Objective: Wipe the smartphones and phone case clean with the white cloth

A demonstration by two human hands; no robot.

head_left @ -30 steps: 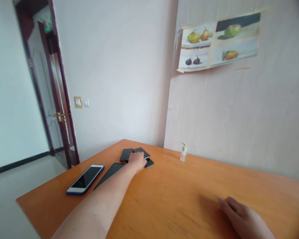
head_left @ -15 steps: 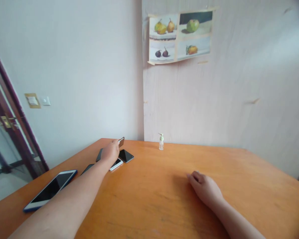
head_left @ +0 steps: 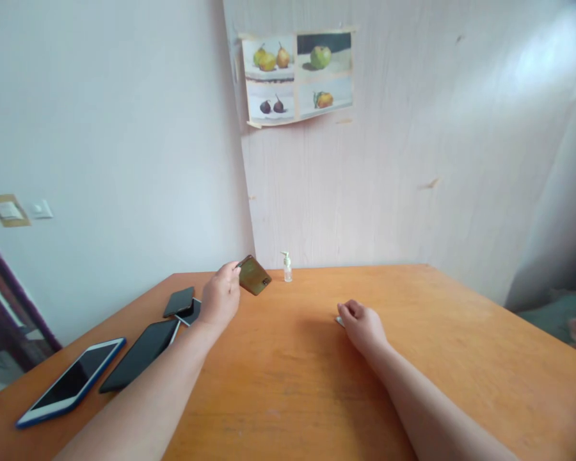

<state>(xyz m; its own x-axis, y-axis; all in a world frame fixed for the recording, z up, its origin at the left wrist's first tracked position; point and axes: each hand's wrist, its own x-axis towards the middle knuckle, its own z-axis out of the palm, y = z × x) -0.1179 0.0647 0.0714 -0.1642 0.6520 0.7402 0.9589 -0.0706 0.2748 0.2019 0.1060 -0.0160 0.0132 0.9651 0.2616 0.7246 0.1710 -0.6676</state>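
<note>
My left hand [head_left: 221, 298] is raised just above the orange table [head_left: 307, 378], fingers closed on a dark olive-green phone [head_left: 254, 274] held tilted with its back showing. My right hand [head_left: 360, 325] rests on the table near the middle with its fingers curled; a small pale thing shows at its left edge and I cannot make out what it is. Left of my left hand lie two small dark phones [head_left: 178, 301] stacked together, a long black phone [head_left: 139, 346] and a blue-edged phone [head_left: 72, 382] near the table's left corner.
A small clear pump bottle [head_left: 287, 267] stands at the table's far edge by the wall corner. A fruit picture [head_left: 297, 75] hangs on the pale panelled wall. A dark door frame [head_left: 9, 294] and a wall switch [head_left: 41, 209] are at the left.
My left hand has lifted the olive-green phone off the pile and carried it right. My right hand has slid forward on the table. The view has swung to the right.
</note>
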